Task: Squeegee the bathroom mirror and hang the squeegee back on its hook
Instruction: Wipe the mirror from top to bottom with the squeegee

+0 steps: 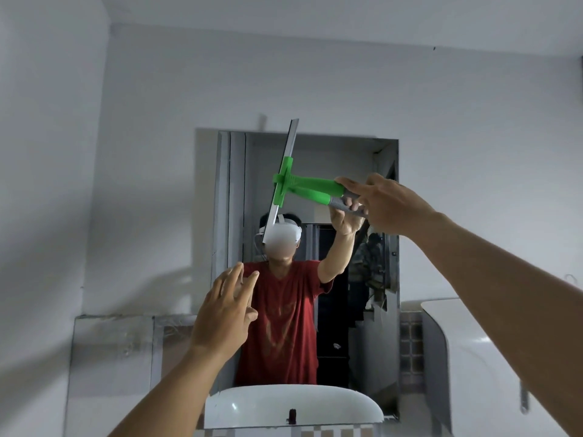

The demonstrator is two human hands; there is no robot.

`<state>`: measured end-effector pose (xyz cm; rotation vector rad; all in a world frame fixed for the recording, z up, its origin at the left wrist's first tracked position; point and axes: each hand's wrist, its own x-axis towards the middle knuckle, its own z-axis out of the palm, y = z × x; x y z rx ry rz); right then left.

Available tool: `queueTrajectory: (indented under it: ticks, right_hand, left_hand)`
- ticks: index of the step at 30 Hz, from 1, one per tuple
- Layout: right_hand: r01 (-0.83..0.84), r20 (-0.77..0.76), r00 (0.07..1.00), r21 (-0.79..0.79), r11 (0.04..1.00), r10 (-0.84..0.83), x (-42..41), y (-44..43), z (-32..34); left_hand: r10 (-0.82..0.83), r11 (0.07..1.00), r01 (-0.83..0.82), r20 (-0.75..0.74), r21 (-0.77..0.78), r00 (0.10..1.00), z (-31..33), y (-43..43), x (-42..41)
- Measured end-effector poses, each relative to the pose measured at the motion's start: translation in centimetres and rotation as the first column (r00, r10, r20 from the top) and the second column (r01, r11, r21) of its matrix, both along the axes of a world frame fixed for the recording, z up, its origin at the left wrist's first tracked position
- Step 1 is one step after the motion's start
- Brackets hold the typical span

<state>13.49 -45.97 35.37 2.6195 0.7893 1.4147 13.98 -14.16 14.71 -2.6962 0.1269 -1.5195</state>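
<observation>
As fingers (353, 187) pinch its grey handle end, green squeegee (303, 187) (blade near-upright) at mirror (356, 159)

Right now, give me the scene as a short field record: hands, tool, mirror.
right hand: raised, fingers on the grey end of the handle, holding the squeegee
left hand: raised, fingers spread, holding nothing
squeegee: green handle roughly level, blade near vertical, top end above the mirror's upper edge
mirror: on the wall, reflects the person
blade contact with glass: cannot tell
sink: white, below the mirror
hook: not identifiable
</observation>
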Motion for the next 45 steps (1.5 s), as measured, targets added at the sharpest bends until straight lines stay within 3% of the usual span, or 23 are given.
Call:
queueTrajectory:
  ticks: [14, 24, 33, 40, 45]
  right_hand:
    - [0.091, -0.061, 0.995, 0.168, 0.982, -0.082, -1.0, -4.8, -6.4]
    - [0.012, -0.257, 0.963, 0.349, 0.937, 0.083, -1.7, -2.0, -10.0]
    - [-0.023, -0.235, 0.955, 0.553, 0.833, 0.183, -2.6, 1.2, -13.9]
    - [0.001, -0.303, 0.916, 0.656, 0.755, 0.261, -3.0, 4.5, -18.5]
    - [-0.065, -0.248, 0.881, 0.781, 0.621, 0.404, -3.8, 8.0, -20.0]
  left_hand:
    - [-0.019, 1.0, 0.018, -0.033, -0.015, 0.999, 0.1, -0.3, -0.1]
    - [-0.043, 0.999, 0.043, -0.007, 0.01, 0.999, 0.1, -0.4, 0.2]
    - [-0.037, 0.998, 0.036, 0.019, 0.042, 0.999, 0.2, 0.1, 0.0]
    - [-0.065, 0.997, 0.065, -0.007, 0.037, 0.998, -1.9, 0.7, -0.9]
    - [-0.084, 0.996, 0.087, -0.079, 0.036, 0.993, -3.6, 1.2, -1.5]
